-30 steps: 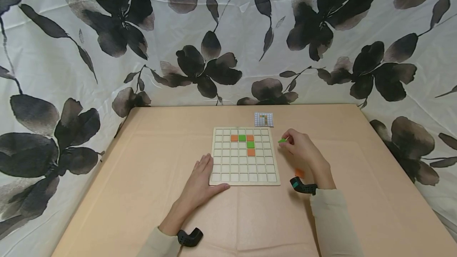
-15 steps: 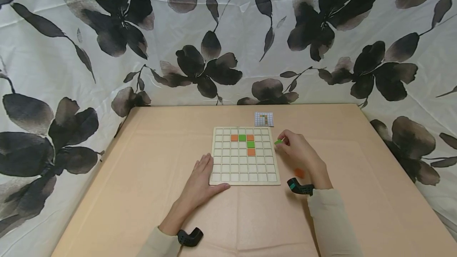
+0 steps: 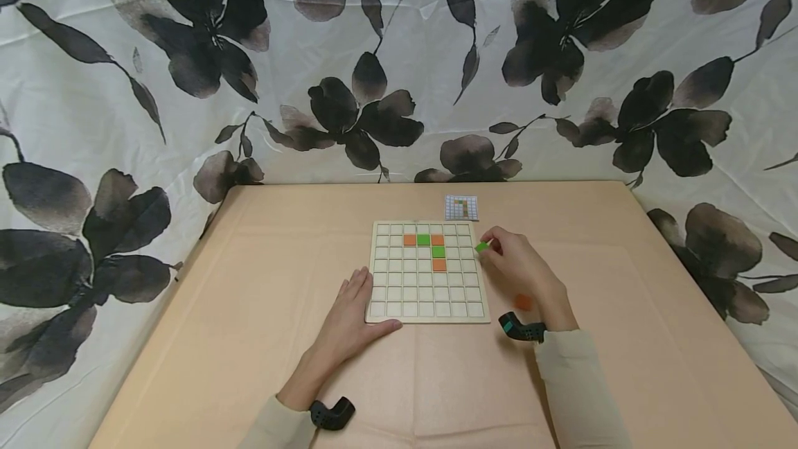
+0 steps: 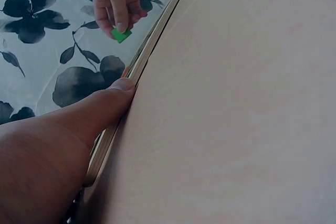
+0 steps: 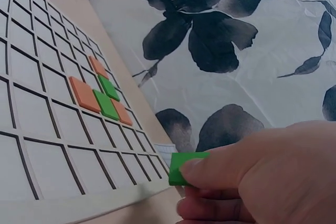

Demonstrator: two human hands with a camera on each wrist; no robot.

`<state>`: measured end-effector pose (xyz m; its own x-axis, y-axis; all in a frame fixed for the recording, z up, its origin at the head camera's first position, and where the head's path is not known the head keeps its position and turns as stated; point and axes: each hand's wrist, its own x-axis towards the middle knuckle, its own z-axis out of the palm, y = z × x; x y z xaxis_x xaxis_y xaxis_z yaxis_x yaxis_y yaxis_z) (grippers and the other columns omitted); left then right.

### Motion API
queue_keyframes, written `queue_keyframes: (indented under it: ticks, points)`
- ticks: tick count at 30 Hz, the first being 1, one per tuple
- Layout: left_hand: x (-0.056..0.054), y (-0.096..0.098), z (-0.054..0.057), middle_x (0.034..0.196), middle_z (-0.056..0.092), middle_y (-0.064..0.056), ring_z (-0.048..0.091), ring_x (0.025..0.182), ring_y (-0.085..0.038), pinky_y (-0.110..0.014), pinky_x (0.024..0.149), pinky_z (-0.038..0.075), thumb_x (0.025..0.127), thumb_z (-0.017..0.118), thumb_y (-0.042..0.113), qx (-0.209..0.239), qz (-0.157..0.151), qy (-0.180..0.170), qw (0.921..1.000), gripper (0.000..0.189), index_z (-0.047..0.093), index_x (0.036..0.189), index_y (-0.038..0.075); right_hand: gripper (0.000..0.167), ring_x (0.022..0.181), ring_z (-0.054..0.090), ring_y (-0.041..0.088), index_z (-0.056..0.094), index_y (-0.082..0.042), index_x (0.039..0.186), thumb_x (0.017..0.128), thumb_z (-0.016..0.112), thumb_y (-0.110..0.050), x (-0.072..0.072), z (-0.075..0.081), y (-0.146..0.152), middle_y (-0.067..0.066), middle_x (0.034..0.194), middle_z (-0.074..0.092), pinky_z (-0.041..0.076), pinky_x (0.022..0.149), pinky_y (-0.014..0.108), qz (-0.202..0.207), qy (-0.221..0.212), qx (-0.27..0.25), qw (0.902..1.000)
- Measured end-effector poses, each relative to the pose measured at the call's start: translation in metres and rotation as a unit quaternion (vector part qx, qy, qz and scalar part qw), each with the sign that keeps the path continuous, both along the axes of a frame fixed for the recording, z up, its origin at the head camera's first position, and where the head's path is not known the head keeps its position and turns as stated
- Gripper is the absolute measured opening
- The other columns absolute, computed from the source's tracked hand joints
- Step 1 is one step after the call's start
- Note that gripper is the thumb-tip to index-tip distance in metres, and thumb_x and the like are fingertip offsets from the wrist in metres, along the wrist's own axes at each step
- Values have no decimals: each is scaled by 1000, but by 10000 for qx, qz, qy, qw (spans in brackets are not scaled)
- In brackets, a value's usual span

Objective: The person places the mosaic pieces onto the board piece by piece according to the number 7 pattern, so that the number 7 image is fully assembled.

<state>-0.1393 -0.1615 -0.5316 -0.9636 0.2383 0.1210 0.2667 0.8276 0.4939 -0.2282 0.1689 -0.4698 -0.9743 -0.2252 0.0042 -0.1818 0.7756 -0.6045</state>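
Note:
A pale square grid board (image 3: 394, 295) lies on the table, with green and orange square tiles set in its upper cells, among them a green tile (image 3: 423, 240) and an orange tile (image 3: 439, 265). My left hand (image 3: 350, 321) rests along the board's left side, fingers straight at the left edge and thumb at the near edge. By the upper right edge, my right hand (image 3: 522, 262) pinches a green square tile (image 5: 181, 167) between thumb and fingertips. In the right wrist view that tile overlaps the board's corner.
A small printed grid card (image 3: 461, 208) lies just behind the board. Loose orange pieces (image 3: 522, 302) lie on the table (image 3: 262, 262) under my right wrist. A floral cloth (image 3: 349, 33) hangs behind the table.
My right hand has moved a little left with the green tile, from beside the board to its right edge. The left hand stays in place.

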Motion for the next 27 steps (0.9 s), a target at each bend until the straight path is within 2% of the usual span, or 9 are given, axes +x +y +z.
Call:
queue_keyframes:
  ticks: [4, 8, 17, 27]
  points:
    - [1, 1, 0, 164, 26, -21, 18, 156, -32, -44, 131, 15, 80, 73, 65, -9, 13, 4, 10000, 111, 29, 155, -4, 26, 87, 56, 23, 59, -6, 124, 101, 58, -19, 1, 0, -7, 8, 96, 61, 51, 74, 29, 40, 90, -124, 9999]
    - [1, 1, 0, 165, 25, -20, 18, 156, -32, -44, 131, 14, 80, 73, 65, -14, 25, -4, 10000, 111, 29, 155, -4, 27, 86, 54, 22, 60, -5, 124, 100, 58, -16, 0, 0, -13, 7, 93, 59, 49, 71, 28, 153, 157, -219, 9995]
    - [0, 0, 2, 165, 25, -20, 17, 157, -31, -43, 131, 13, 80, 72, 66, 10, 0, -27, 10000, 111, 29, 155, -4, 19, 83, 54, 20, 61, -6, 114, 96, 64, -9, -1, 0, -21, 6, 90, 61, 48, 68, 24, 404, 191, -253, 9987]
    - [-3, -3, 3, 165, 25, -21, 17, 156, -32, -44, 131, 13, 80, 73, 65, 1, -28, -68, 10000, 111, 28, 155, -4, 15, 82, 55, 18, 62, -9, 110, 95, 64, -10, 1, 0, -34, 5, 89, 61, 49, 67, 24, 607, -50, -293, 9977]
